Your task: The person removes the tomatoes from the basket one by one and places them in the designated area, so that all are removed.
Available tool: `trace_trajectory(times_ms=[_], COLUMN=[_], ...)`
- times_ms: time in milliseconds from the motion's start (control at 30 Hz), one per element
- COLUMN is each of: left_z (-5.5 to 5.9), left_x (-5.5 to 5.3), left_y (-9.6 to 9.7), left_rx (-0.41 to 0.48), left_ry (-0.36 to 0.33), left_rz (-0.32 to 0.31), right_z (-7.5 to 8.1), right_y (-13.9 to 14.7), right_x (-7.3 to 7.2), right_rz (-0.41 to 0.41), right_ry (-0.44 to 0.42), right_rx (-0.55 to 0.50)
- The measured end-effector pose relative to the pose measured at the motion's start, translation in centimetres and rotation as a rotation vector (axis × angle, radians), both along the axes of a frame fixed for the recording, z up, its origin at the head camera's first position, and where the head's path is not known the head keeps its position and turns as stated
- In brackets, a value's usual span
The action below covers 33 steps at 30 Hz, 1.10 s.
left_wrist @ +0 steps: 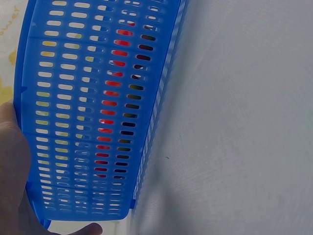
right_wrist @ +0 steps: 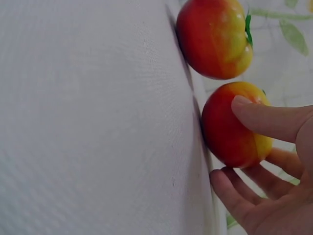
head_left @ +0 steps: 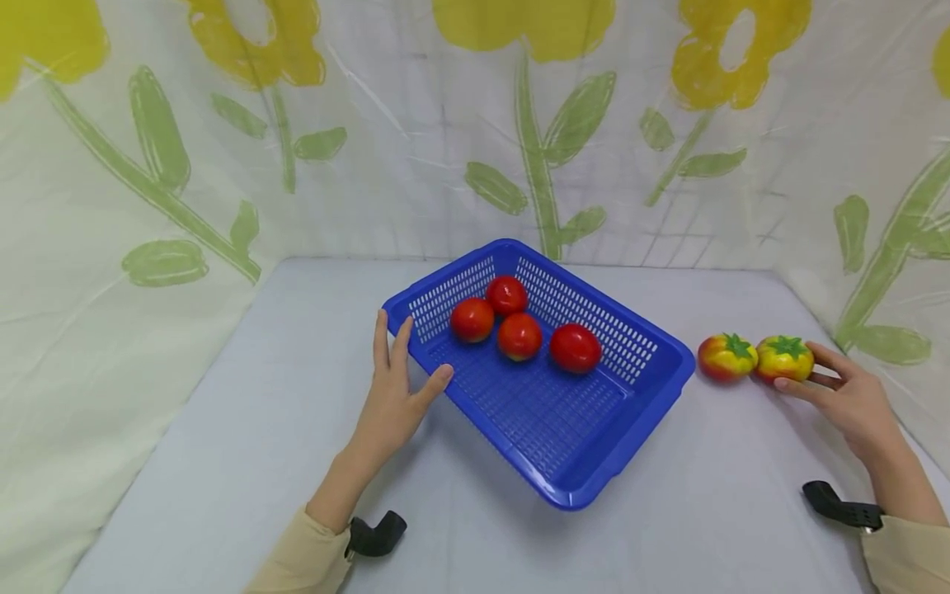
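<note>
A blue plastic basket (head_left: 638, 437) with slotted walls stands mid-table, turned at an angle. Inside it lie several glossy red round fruits (head_left: 575, 348). My left hand (head_left: 393, 404) is at the basket's left corner, fingers spread and fairly straight, fingertips right at the rim. From the left wrist, the slotted wall (left_wrist: 98, 112) fills much of the view. To the basket's right, my right hand (head_left: 853, 392) holds a red-and-yellow tomato with a green leafy top (head_left: 784, 360) between thumb and fingers. A matching tomato (head_left: 727, 358) sits just left of it.
The table (head_left: 245, 429) has a pale cloth. A white curtain (head_left: 386, 190) with painted yellow flowers hangs behind it and along both sides. Each wrist wears a black strap mount, the left mount (head_left: 377, 534) and the right mount (head_left: 842, 505).
</note>
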<state>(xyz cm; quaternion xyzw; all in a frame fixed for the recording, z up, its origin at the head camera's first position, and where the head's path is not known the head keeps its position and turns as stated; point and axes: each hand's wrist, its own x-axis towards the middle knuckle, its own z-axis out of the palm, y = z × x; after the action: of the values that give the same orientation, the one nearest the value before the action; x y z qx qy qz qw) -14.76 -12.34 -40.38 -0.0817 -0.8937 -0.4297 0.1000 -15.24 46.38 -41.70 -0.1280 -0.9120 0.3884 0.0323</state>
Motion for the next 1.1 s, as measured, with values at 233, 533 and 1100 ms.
trace_trajectory(times_ms=[233,533,1100], left_z=[0.1,0.2,0.3], left_x=[0.0,0.0,0.1], left_y=[0.1,0.1,0.0], left_rx=[0.005,0.005,-0.002], left_ry=[0.001,0.007,0.009], left_rz=[-0.004,0.001,-0.006], right_z=[-0.1,-0.1,0.8], right_y=[0.4,0.6,0.5], right_x=[0.0,-0.2,0.9], right_rz=[0.016,0.041,-0.007], right_ry=[-0.002,0.004,-0.022], right_rx=[0.005,-0.01,-0.02])
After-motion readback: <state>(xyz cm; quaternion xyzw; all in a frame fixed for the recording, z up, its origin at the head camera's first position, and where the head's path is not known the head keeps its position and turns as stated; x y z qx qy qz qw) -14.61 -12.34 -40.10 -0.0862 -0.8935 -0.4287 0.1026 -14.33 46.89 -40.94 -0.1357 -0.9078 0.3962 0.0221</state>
